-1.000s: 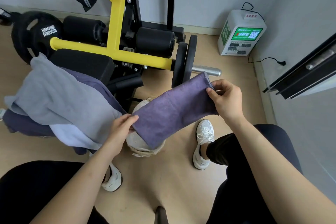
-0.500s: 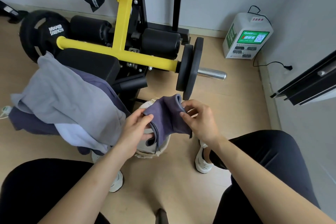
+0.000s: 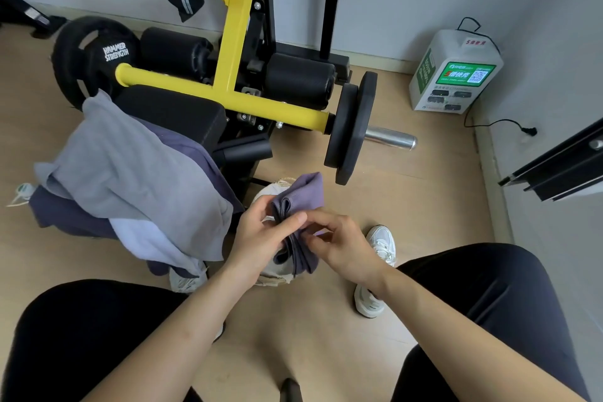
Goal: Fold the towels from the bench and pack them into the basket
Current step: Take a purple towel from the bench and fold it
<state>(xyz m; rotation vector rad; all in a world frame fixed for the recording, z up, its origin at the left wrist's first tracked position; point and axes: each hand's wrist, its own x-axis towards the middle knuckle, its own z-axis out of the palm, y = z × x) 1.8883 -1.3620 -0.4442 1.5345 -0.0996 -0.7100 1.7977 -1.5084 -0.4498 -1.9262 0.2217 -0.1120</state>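
Note:
A small purple towel (image 3: 301,197), folded into a thick wad, is held between both hands. My left hand (image 3: 257,238) grips its left side and my right hand (image 3: 339,245) pinches its layered edge. Directly under the hands sits a pale round basket (image 3: 277,276), mostly hidden by them and the towel. On the black bench pad (image 3: 173,111) to the left lies a heap of unfolded towels: a grey one (image 3: 130,170) on top, dark purple ones (image 3: 71,215) beneath, and a pale lilac one (image 3: 153,241) hanging down.
A yellow-framed weight machine (image 3: 228,98) with black rollers and weight plates (image 3: 350,134) stands just behind the basket, its steel bar end (image 3: 391,139) pointing right. A white charging box (image 3: 456,75) stands by the wall. My knees and white shoes (image 3: 375,271) flank the basket.
The towel was stretched out long between both hands; the hands came together and folded it into a compact wad, now held lower over the basket.

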